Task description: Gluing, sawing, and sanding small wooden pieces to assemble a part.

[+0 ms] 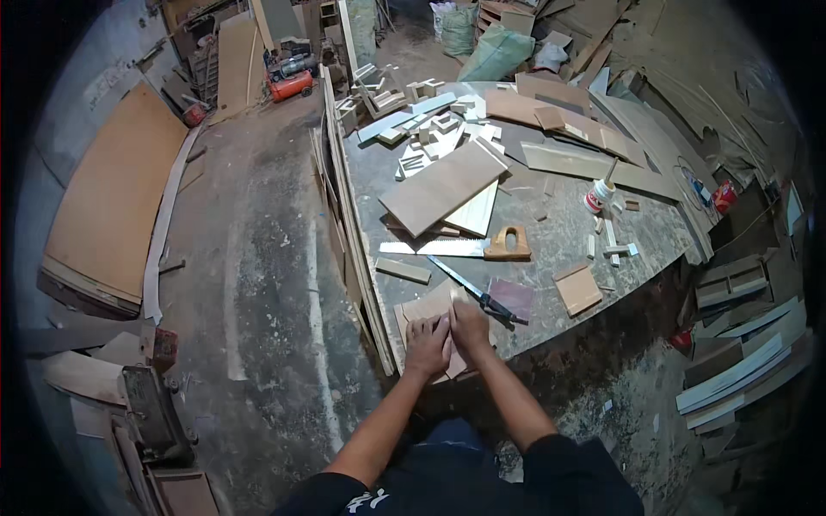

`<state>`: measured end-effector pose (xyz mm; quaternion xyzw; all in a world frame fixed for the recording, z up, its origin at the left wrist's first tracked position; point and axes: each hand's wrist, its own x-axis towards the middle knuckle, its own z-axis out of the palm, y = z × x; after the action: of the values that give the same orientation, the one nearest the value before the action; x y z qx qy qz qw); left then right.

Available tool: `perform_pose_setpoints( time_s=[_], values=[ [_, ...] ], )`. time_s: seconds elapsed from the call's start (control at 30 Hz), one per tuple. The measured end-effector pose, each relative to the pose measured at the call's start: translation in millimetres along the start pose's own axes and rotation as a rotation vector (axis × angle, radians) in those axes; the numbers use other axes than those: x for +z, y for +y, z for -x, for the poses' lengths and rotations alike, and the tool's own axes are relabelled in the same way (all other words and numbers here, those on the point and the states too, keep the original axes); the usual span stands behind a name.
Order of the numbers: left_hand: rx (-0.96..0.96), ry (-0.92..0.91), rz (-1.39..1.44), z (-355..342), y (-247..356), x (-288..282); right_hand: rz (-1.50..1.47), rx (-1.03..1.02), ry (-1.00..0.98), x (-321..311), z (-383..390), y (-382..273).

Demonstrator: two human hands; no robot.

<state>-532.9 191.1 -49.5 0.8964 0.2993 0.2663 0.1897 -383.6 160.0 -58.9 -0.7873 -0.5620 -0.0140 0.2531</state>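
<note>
At the near edge of the worktable lies a light-brown wooden board (416, 311), partly covered by my hands. My left hand (427, 346) bends its fingers over the board and holds it. Right beside it, my right hand (469, 328) is closed against the board; what its fingers grip is hidden. A small purplish patch shows between the two hands, too little to name. Just beyond my right hand lie a thin saw with a dark handle (471, 287) and a dark reddish sheet (514, 299) that looks like sandpaper.
Farther up the table (551, 232) are a wooden-handled handsaw (506, 244), a large brown board (445, 187), a glue bottle (600, 194), a small square panel (577, 290) and many offcuts. Tall panels (344, 232) stand along the table's left side. A red compressor (291, 84) sits far back.
</note>
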Motion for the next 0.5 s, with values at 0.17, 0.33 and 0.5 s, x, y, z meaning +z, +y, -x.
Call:
perform_pose_setpoints(
  time_s=[0.17,0.33,0.5],
  values=[
    [-0.018,-0.012,-0.041,7,-10,1,-0.023,0.073,-0.031,4,5,-15],
    [-0.046,-0.026,-0.017,9,-8,-3,0.007,-0.010,0.005,-10,92,-15],
    [-0.029,-0.055,-0.023,4,-8,-3,-0.001,-0.016,-0.005,-1,10,-10]
  ],
)
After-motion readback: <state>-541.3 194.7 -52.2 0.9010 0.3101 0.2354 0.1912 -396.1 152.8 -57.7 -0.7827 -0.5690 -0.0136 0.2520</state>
